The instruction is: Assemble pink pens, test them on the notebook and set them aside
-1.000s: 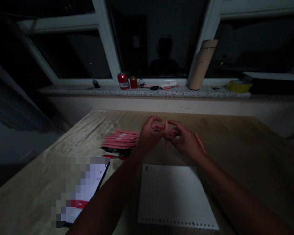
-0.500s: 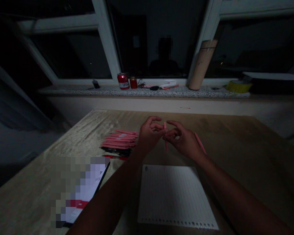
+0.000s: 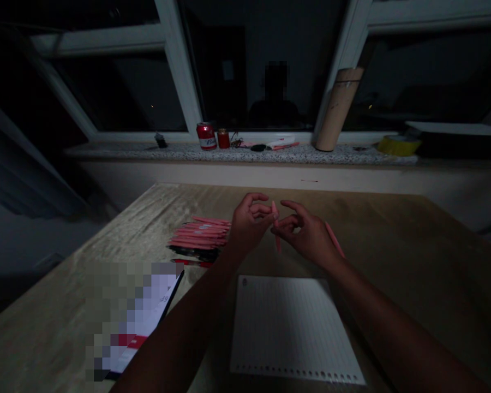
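Both hands come together over the far half of the tabletop [image 3: 393, 245], midway between its left and right edges, with one pink pen [image 3: 274, 207] between them. The left hand [image 3: 249, 221] pinches that pen with its thumb and fingers; the right hand [image 3: 309, 234] has bunched fingertips at its lower part, though I cannot tell whether they grip or only touch, and the right index finger stands off the pen. What has changed over the last second is mainly the angle: the pen stood nearly straight up, and now its upper end leans toward the left hand, while both wrists sit almost where they were. I take this as a small finger adjustment, with the pen kept clear of the lined notepad [image 3: 290, 327], which lies toward the near edge. Left of the hands, toward the tabletop's left edge, lies a row of pink pens [image 3: 200, 234], with black pens [image 3: 194, 252] and then a red pen [image 3: 192, 262] on its near side. Another pink pen [image 3: 334, 239] lies just beside the right wrist.
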`<state>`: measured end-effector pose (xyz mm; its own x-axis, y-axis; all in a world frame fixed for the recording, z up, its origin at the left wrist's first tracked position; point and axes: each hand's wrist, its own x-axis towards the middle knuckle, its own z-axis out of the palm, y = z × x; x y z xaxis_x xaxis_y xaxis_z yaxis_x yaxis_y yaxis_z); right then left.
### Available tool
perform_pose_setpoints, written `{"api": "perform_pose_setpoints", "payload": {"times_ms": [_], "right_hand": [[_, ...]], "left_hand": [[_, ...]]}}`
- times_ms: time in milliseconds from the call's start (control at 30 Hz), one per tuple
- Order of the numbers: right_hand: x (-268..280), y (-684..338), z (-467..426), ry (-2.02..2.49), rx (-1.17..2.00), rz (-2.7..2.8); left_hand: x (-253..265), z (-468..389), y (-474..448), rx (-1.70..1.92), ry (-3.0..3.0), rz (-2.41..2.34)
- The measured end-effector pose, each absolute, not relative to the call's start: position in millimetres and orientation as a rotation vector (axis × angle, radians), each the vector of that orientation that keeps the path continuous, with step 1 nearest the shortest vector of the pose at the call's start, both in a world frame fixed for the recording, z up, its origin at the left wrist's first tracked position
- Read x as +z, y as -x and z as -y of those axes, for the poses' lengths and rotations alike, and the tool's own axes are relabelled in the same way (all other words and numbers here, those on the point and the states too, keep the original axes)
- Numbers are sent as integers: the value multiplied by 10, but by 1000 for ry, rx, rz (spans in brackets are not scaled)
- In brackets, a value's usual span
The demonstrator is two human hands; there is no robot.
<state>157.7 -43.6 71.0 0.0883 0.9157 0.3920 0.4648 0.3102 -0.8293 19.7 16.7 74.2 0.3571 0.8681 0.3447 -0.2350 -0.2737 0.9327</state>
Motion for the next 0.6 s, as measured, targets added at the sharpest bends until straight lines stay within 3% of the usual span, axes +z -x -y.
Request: {"api": "perform_pose_setpoints", "payload": {"times_ms": [600], "right_hand": [[690, -1599, 439, 1218, 587, 1640]], "left_hand": [[766, -157, -196, 1192, -1413, -617]]}}
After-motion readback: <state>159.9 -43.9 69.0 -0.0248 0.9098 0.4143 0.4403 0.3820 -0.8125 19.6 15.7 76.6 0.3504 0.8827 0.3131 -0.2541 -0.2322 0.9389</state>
